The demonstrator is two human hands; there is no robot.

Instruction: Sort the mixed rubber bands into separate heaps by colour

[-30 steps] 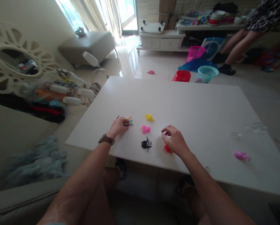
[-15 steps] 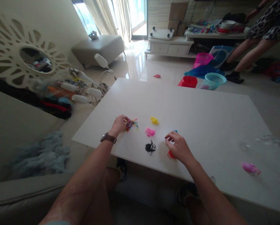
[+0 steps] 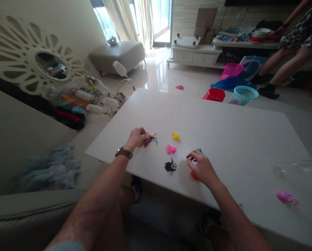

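A heap of small mixed-colour loops [image 3: 149, 140], which look like rubber bands, lies on the white table [image 3: 224, 129]. At its left edge is my left hand [image 3: 136, 137], its fingertips pinched together; what is between them is too small to make out. My right hand [image 3: 201, 166] hovers with fingers apart and nothing visible in them. Partly covered by it are a red pile [image 3: 193, 176] and a blue pile [image 3: 200, 150]. Between my hands, a yellow pile [image 3: 176, 136], a pink pile [image 3: 171, 149] and a black pile [image 3: 170, 166] sit in a rough column.
Toward the table's right end lie a pink bundle [image 3: 286, 197] and a clear plastic item [image 3: 297, 167]. Beyond the far edge stand a red stool or bin [image 3: 215, 94] and a light-blue basket [image 3: 243, 95]. A person [image 3: 289, 62] stands at the back right.
The whole view has shifted slightly, so everything appears a little to the right. Both hands keep nearly the same places, left at the mixed heap, right over the red pile.
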